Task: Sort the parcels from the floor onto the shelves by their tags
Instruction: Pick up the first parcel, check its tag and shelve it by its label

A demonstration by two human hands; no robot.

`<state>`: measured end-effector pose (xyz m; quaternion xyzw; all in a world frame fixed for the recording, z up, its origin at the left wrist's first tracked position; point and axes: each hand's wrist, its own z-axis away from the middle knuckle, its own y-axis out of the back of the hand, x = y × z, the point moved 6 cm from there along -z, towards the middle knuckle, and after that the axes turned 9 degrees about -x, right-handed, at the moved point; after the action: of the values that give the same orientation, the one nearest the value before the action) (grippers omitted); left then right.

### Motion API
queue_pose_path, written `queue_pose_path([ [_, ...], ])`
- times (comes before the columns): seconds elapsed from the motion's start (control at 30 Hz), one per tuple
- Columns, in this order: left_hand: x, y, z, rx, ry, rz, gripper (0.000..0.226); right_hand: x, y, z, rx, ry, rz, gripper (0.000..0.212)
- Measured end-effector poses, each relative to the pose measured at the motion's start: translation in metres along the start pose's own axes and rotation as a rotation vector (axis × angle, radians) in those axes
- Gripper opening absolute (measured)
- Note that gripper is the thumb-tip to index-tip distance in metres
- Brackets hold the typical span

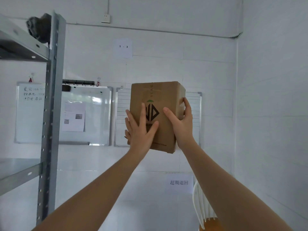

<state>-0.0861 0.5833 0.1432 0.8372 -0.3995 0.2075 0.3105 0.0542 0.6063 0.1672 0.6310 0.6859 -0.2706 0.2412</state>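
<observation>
- The cardboard box (160,97) is held up in the air in front of the white wall, about at the height of the whiteboards, to the right of the metal shelf rack (50,90).
- The left hand (141,130) lies flat on the front face of the box, fingers spread, and partly covers the black printed logo (154,112).
- The right hand (180,120) grasps the right edge of the box, thumb on the front face and fingers around the side.
- Behind the box hangs a lined whiteboard (122,117); above it a paper sign reading "1 - 3" (123,47) is stuck on the wall.
- A white chair back (200,207) shows at the lower right.
</observation>
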Motion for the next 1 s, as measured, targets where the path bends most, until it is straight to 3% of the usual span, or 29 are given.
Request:
queue_pose_path([
  [0.1, -0.005, -0.009, 0.003, -0.087, 0.086, 0.148, 0.079, -0.001, 0.008, -0.002, -0.038, -0.079, -0.065, 0.068],
  [0.2, -0.002, -0.019, 0.005, -0.186, 0.105, 0.565, 0.091, -0.001, 0.012, 0.003, -0.071, -0.097, 0.028, 0.058],
  [0.27, 0.003, -0.024, 0.008, -0.226, 0.091, 0.717, 0.079, 0.003, 0.010, 0.004, -0.097, -0.092, 0.030, 0.047],
  [0.3, 0.004, -0.023, 0.009, -0.226, 0.083, 0.733, 0.075, 0.002, 0.008, 0.006, -0.109, -0.087, 0.017, 0.044],
  [0.43, 0.007, -0.018, 0.010, -0.166, 0.082, 0.749, 0.078, 0.006, 0.001, 0.011, -0.128, -0.079, 0.020, 0.067],
  [0.5, 0.009, -0.015, 0.010, -0.130, 0.097, 0.688, 0.078, 0.003, -0.004, 0.016, -0.167, -0.069, -0.080, 0.051],
  [0.57, 0.010, -0.010, 0.010, -0.101, 0.090, 0.640, 0.076, 0.002, -0.008, 0.018, -0.218, -0.075, -0.161, 0.053],
  [0.7, 0.007, 0.000, 0.010, -0.100, 0.103, 0.658, 0.066, -0.005, -0.007, 0.020, -0.257, -0.025, -0.047, 0.049],
  [1.0, 0.008, 0.007, 0.009, -0.091, 0.076, 0.650, 0.051, -0.010, -0.006, 0.030, -0.156, 0.021, 0.020, 0.042],
])
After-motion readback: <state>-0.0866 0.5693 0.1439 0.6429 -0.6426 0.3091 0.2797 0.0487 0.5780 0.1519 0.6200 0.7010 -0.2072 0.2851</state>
